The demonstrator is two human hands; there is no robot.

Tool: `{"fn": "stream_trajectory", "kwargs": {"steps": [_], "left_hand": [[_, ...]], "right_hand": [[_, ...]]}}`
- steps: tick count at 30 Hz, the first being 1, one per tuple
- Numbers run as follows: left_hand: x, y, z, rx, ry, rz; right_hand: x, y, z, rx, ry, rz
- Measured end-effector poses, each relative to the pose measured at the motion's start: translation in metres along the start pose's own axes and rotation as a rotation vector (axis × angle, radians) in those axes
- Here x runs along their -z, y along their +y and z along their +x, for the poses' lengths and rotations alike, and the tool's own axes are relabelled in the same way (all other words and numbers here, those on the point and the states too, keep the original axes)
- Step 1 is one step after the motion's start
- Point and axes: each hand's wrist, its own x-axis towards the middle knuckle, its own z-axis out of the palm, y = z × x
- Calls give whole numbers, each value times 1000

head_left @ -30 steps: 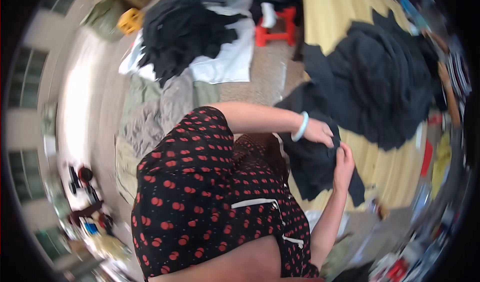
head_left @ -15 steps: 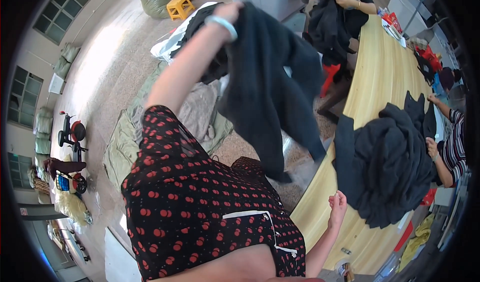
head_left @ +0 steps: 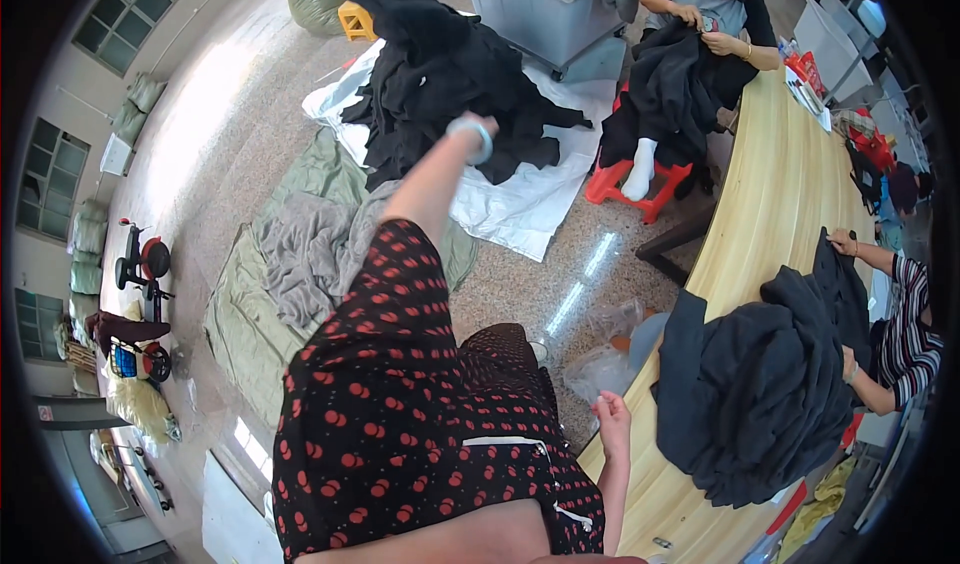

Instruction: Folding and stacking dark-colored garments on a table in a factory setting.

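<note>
My left arm reaches far forward, a pale bracelet on its wrist, and my left hand (head_left: 487, 122) ends against a black garment (head_left: 440, 54) over the heap of black clothes on a white sheet (head_left: 520, 214) on the floor. Whether the fingers still grip the garment cannot be made out. My right hand (head_left: 610, 416) hangs low with fingers apart and holds nothing, close to the near edge of the long wooden table (head_left: 770, 214). To its right on that table lies a big pile of dark garments (head_left: 760, 384).
A person sits on a red stool (head_left: 640, 179) at the table's far end, handling dark cloth. Another person's striped sleeve (head_left: 905, 334) reaches the pile from the right. Grey and green cloths (head_left: 300, 254) cover the floor at left; plastic bags (head_left: 600, 364) lie by the table.
My left arm lifted the black garment off the table pile, swung it high to the left, and now stretches toward the floor heap. My right hand let go and dropped by the table edge.
</note>
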Motion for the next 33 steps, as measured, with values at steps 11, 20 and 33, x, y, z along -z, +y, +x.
{"fn": "stream_trajectory", "kwargs": {"steps": [11,20,33], "left_hand": [[-243,61,-167,-1185,-770,388],[-248,96,-253,-1271,-1061,569],[-242,125,-304,-1232,-1334,221]], "right_hand": [[34,6,-26,57,301,76],[169,-50,-81,417,1506,-7],[236,-107,-98,646,1116,837]]}}
